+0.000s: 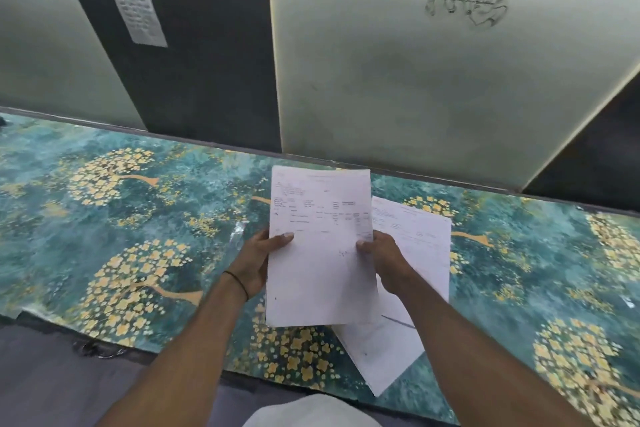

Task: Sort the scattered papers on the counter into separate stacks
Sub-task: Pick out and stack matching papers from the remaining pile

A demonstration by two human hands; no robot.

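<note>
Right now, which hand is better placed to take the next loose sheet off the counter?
Right, probably: the right hand pinches the right edge of the sheaf, directly over the loose sheets; the left hand grips the opposite edge.

Dim even light, soft blur, wide-angle bending at edges

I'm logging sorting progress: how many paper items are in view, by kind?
Sheaf held by left hand and right hand: 1
Loose sheets on counter: 2
Posted notice: 1
Total: 4
</note>
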